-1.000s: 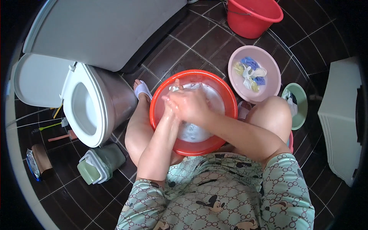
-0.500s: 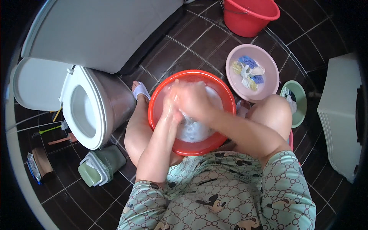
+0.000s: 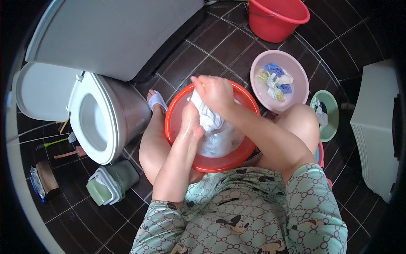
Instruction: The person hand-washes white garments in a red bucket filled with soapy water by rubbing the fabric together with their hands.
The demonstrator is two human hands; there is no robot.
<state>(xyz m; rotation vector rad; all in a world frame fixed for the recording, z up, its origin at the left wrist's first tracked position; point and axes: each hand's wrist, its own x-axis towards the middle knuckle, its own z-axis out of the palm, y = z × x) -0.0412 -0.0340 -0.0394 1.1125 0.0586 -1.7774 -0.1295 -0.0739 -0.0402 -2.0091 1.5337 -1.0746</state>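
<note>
A wet white cloth (image 3: 210, 120) is bunched between my two hands over an orange-red basin (image 3: 228, 164). Soapy water (image 3: 220, 144) with suds fills the basin below it. My right hand (image 3: 216, 94) is closed over the upper part of the cloth, near the basin's far rim. Lower and to the left, my left hand (image 3: 191, 119) grips the cloth from the side, its fingers mostly hidden behind the fabric. The cloth's lower end hangs by my left wrist, close to the suds.
To the right stands a pink basin (image 3: 258, 91) holding several small cloths, beside a green basin (image 3: 334, 127) with dark and white fabric. A red bucket (image 3: 275, 25) is at the back. On the left are a toilet (image 3: 108, 122) and a green bin (image 3: 127, 175).
My hands were blurred and pressed together with the cloth mostly hidden. Now my right hand sits higher and the white cloth shows between them.
</note>
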